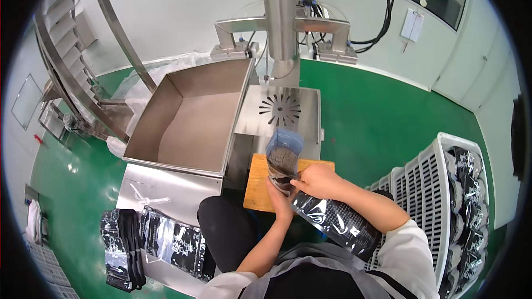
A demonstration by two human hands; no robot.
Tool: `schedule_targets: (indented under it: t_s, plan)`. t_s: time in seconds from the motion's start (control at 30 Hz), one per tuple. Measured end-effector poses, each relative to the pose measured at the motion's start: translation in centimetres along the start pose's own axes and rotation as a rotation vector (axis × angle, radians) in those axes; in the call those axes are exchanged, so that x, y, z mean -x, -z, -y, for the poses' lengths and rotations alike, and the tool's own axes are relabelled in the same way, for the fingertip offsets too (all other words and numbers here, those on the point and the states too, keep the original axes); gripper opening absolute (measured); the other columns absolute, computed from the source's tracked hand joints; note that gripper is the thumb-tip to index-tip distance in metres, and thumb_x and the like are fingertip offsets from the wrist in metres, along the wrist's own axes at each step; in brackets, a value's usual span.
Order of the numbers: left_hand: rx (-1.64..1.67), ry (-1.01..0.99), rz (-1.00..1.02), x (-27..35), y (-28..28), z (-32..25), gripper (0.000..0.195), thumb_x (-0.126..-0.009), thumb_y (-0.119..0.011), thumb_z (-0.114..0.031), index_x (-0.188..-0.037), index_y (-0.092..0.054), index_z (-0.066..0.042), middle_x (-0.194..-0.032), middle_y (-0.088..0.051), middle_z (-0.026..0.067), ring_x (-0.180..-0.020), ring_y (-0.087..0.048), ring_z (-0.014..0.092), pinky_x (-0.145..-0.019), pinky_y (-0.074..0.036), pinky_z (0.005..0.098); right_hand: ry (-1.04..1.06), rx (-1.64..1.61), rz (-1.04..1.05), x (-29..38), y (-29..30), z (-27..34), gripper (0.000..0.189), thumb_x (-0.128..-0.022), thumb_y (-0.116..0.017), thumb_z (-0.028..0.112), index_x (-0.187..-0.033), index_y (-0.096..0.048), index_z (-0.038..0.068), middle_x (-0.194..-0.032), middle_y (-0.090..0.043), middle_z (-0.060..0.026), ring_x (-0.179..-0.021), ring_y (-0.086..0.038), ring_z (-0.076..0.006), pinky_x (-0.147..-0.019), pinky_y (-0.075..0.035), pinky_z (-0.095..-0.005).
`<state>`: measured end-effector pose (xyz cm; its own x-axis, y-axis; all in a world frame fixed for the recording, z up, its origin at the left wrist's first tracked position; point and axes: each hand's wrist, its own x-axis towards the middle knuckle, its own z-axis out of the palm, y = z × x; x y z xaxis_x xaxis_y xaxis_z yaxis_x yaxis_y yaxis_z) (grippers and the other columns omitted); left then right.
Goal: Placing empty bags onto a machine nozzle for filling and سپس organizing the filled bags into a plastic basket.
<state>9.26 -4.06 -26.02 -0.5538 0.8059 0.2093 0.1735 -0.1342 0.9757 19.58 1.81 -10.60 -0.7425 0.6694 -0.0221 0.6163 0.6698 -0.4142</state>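
Note:
My left hand (279,200) supports an open-topped pouch (284,160) from below and its left side; greyish-brown granular material shows inside. At the pouch's lower right, my right hand (318,180) is closed on a black printed bag (338,222), which looks flat and hangs down towards my right forearm. Whether the right fingers also grip the filled pouch cannot be told. Both hands are above a wooden board (255,182). Just beyond the pouch lies a steel plate (249,110) with a slotted round pattern, under a vertical steel tube (282,25).
A steel bin (199,128) stands left of the plate. Stacks of black bags (174,245) lie on the steel table (166,187) at lower left. On the right, a white plastic basket (419,199) holds several packed black pouches (469,207). A steel frame (116,29) rises at left.

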Motion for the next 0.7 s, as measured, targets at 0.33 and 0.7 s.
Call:
schedule_targets:
  t_s: [0.33,0.7]
  plan:
    - [-0.501,-0.034,0.33,-2.5,6.3,-2.2,0.052,-0.071,-0.061,0.003,-0.119,-0.041,0.004,-0.115,-0.046,0.0213,-0.104,-0.049,0.035,-0.091,-0.04,0.0376,0.238,0.022,0.193,0.7,3.9,-4.2,0.03,-0.086,-0.05,0.032,-0.08,-0.063,0.006,-0.065,-0.059,-0.017,-0.061,-0.058,-0.0344,-0.056,-0.045,-0.0425]
    - [-0.234,-0.727,0.954,-24.6,-2.0,-18.0,0.032,-0.071,-0.051,0.008,-0.102,-0.055,-0.001,-0.101,-0.055,0.0118,-0.074,-0.057,0.016,-0.06,-0.045,0.0243,0.392,-0.262,-0.512,-13.9,14.3,-9.3,0.034,-0.088,-0.054,0.029,-0.067,-0.052,0.001,-0.057,-0.045,-0.017,-0.048,-0.045,-0.0298,-0.048,-0.036,-0.0374]
